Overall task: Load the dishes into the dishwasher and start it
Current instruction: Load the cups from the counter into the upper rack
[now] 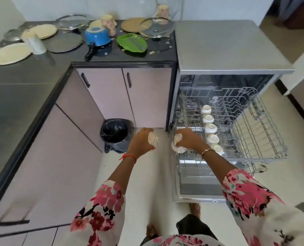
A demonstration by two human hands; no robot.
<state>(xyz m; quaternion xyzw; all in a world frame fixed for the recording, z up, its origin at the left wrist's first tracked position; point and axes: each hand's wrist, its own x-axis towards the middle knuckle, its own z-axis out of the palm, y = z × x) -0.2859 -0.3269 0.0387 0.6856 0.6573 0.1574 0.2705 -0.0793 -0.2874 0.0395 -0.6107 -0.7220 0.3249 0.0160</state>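
— What have the hands got?

— A cup each. The left hand (142, 141) is curled round a pale cup (153, 138), and its fingers cover all but a slice of it. The right hand (188, 139) grips a second cup (177, 145) by the body, mouth tipped down towards seven o'clock. The knuckles hide its far side.

— Where do they hang?

— The left one is over bare floor (147, 183). The second is right at the left edge of the open dishwasher (233, 50), above the near corner of the pulled-out rack (265, 125).

— Anything in the rack?

— A row of cups (209, 128), upside down, running from twelve o'clock down to five. The nearest is half hidden behind the right wrist.

— What can't you make out?

— The tub at twelve o'clock is dark. The lower rack shows only in bits through the wire. The rack's left side is a blur of tines.

— Room to move?

— The rack is open wire from the row out to its three o'clock rim. The door (197, 194) lies flat, its front edge close by the person's feet. A strip of floor runs between it and the cabinets, with a bin bag (114, 130) in the corner at nine o'clock of the left hand.

— And the counter (23, 86)?

— Crowded at eleven o'clock: a blue pot (97, 35), a green plate (131, 42), a glass lid (156, 26) and pale plates. The farthest things there are smeared.
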